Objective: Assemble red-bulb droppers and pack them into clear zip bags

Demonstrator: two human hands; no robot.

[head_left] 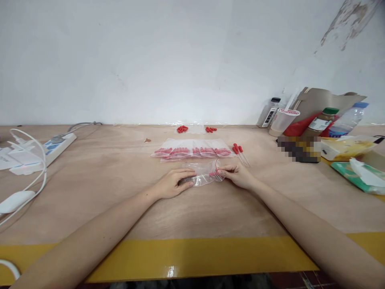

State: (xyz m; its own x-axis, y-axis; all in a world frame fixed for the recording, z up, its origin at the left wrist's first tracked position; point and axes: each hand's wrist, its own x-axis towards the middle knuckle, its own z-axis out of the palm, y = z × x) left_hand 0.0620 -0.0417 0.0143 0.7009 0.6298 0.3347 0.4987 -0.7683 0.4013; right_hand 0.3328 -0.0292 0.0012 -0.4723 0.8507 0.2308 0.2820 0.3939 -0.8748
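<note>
A clear plastic zip bag (202, 179) lies between my hands at the middle of the table. My left hand (176, 182) grips its left end between thumb and fingers. At the bag's right end, by the mouth, my right hand (236, 174) pinches the plastic. A red dropper bulb (213, 174) shows at that end; how far inside it lies is hard to tell. Just beyond, filled zip bags (192, 149) of red-bulbed droppers lie overlapping in a row. Several loose glass droppers (239, 151) with red bulbs rest to the right of that row.
Red bulbs (182, 129) lie near the wall with clear plastic. A power strip (60, 148) and white cables occupy the left. On the right stand bottles (321, 122), a drink cup (282, 120), a paper bag (319, 100) and a tissue pack (357, 176).
</note>
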